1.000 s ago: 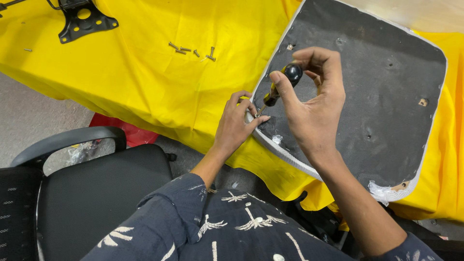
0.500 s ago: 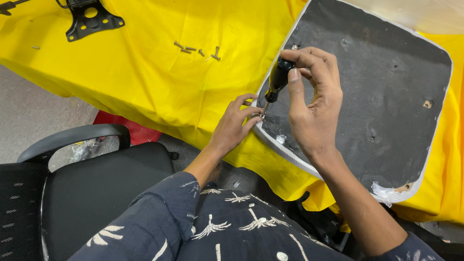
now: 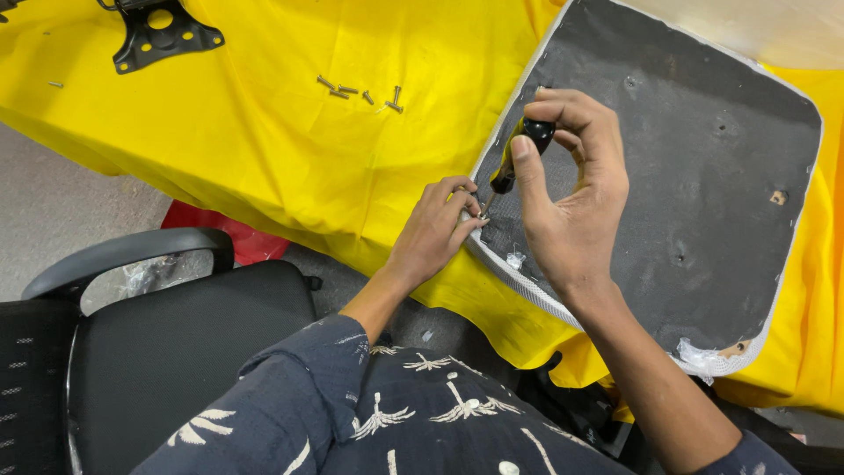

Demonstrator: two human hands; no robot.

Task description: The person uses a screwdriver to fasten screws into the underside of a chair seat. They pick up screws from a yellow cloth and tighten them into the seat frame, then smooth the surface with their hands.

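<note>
A dark grey chair seat base with a white fabric rim lies upside down on a yellow cloth. My right hand grips a screwdriver with a black and yellow handle, tip pointing down at the seat's left edge. My left hand pinches something small at that edge, right beside the screwdriver tip. What the fingers pinch is hidden.
Several loose screws lie on the cloth at the back. A black metal bracket sits at the far left top. A black office chair with an armrest stands at my lower left, next to a red object under the cloth.
My right hand has shifted the screwdriver left and down, from over the seat's inner surface to its left edge. My left hand stays at the rim.
</note>
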